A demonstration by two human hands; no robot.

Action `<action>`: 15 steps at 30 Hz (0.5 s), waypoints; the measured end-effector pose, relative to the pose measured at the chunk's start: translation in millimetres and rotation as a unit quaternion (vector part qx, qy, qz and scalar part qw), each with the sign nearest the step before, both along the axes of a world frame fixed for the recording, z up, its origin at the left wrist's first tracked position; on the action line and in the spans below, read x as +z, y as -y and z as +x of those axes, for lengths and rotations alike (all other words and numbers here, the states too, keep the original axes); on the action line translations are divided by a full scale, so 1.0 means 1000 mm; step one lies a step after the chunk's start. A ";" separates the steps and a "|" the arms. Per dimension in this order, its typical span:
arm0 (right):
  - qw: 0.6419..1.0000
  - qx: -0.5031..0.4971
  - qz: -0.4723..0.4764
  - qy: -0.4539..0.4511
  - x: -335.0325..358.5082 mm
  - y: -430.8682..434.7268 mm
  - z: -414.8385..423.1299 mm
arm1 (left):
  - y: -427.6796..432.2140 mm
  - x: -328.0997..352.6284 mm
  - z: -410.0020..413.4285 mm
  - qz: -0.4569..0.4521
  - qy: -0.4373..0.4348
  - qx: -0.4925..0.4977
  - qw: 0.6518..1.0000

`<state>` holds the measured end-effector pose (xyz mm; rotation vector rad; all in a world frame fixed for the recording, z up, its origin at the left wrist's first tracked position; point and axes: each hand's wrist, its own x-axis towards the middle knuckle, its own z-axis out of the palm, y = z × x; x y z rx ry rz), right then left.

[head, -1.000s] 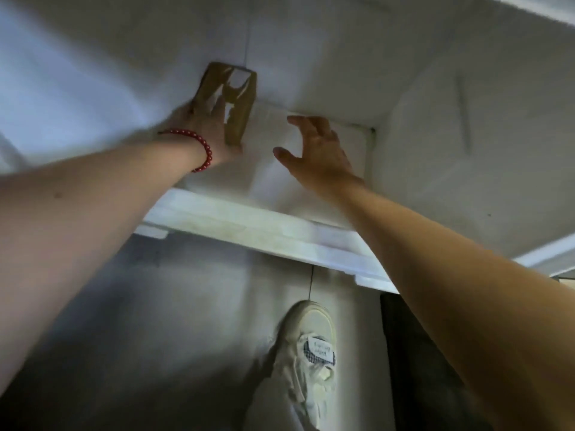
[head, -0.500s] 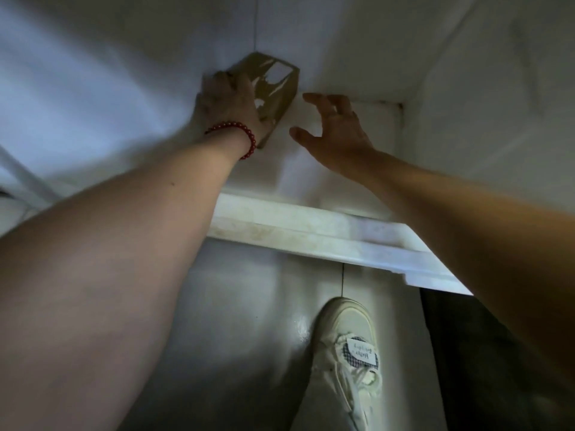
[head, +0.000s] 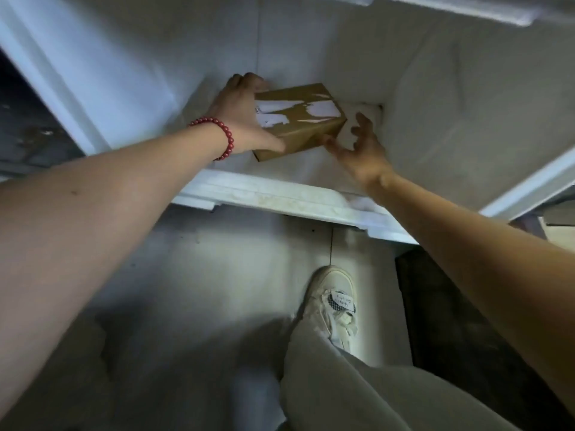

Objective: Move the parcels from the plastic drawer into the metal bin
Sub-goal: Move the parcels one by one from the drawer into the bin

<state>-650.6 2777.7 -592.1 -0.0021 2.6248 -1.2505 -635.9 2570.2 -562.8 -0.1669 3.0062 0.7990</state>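
**One parcel in hand, not yet out of the drawer**

The brown parcel (head: 306, 129) sits inside the white plastic drawer (head: 273, 197), toward 12 o'clock from the middle of the view, tilted with one corner toward the person. Torn white label scraps cross its top face.

The left hand (head: 241, 119), with a red bead bracelet (head: 222, 132) at its wrist, is at the parcel's 9 o'clock. Its fingers curl over the far left corner and the thumb lies along the near edge, so it is clamped on the box. The right hand (head: 362, 150) is at the parcel's 4 o'clock with fingers spread apart and slightly bent, holding nothing. Its thumb is at or just beside the near right edge; whether it touches cannot be told.

No other parcel shows in the visible part of the drawer, so this may well be the last one there. The metal bin is not in view, so how many parcels it already holds cannot be judged. For this parcel, the lift over the drawer's front rim and the carry to the bin both remain.

At 6 o'clock, a pale shoe (head: 334, 306) stands on the floor.
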 end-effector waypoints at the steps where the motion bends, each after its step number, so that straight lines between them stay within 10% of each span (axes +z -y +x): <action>1: 1.000 0.000 -0.024 -0.002 0.007 -0.002 0.012 | -0.001 0.012 0.010 -0.005 0.007 -0.010 1.000; 15: 0.982 -0.041 -0.181 -0.018 0.128 -0.045 0.199 | -0.045 0.145 0.201 0.132 -0.024 0.016 0.991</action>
